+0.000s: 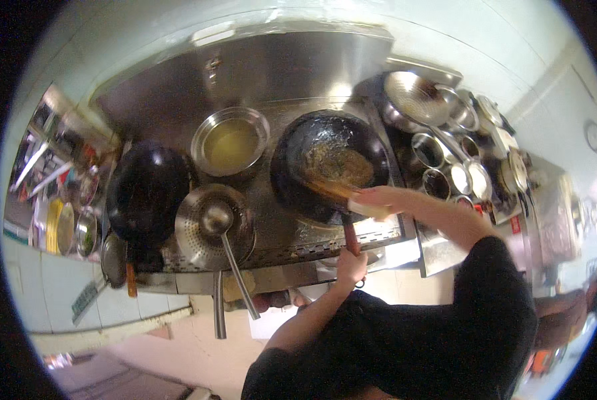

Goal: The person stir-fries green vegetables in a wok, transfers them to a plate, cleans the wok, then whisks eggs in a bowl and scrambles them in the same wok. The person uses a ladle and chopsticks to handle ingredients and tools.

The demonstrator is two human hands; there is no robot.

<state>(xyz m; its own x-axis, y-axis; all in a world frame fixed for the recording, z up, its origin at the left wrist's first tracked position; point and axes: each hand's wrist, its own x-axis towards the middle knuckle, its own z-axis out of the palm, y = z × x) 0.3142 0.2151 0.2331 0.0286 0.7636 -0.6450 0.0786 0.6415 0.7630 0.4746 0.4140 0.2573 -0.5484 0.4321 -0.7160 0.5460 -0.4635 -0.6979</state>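
A dark wok (pixel 288 165) stands on the stove with shallow, brownish liquid (pixel 346 165) in its bowl. My left hand (pixel 352 267) is closed around its reddish wooden handle (pixel 351 239), near the stove's front edge. Over the wok's near right side, my right hand (pixel 376 199) grips a tan brush (pixel 328 189), probably a bamboo wok brush. Its bristle end reaches into the wok and is blurred. Pale material shows beneath the right hand's fingers; what it is cannot be made out.
Left of the wok are a metal pot of yellowish liquid (pixel 231 142), a perforated strainer (pixel 191 225) with a ladle (pixel 217 220) on it, and a second dark wok (pixel 146 192). Their handles jut past the front edge. Strainers (pixel 411 95) and metal containers (pixel 427 150) crowd the right side.
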